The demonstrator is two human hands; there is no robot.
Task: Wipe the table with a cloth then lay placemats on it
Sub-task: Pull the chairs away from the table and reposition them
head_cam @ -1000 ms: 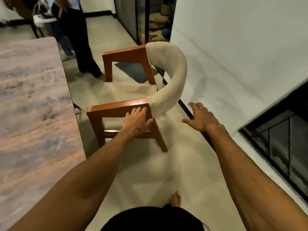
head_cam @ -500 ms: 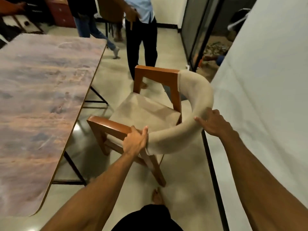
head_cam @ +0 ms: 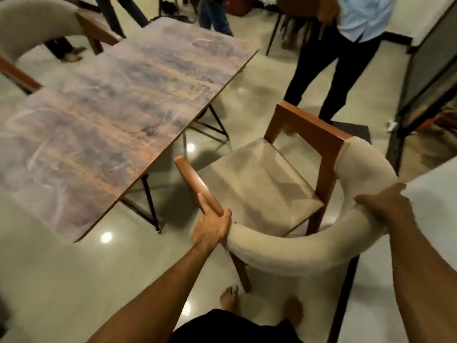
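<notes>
While the marbled rectangular table [head_cam: 123, 107] stands on a glossy floor [head_cam: 61, 280], the left hand [head_cam: 211, 230] grips the chair [head_cam: 259, 184] by its wooden armrest [head_cam: 195, 184], and the right hand [head_cam: 385, 206] clasps the curved padded backrest [head_cam: 284, 253].

One table [head_cam: 111, 107], two chairs [head_cam: 259, 184] [head_cam: 32, 23], two hands [head_cam: 212, 227] [head_cam: 385, 209], perhaps three onlookers [head_cam: 346, 45].

Rectangular table [head_cam: 118, 100], marbled rust-grey top
</notes>
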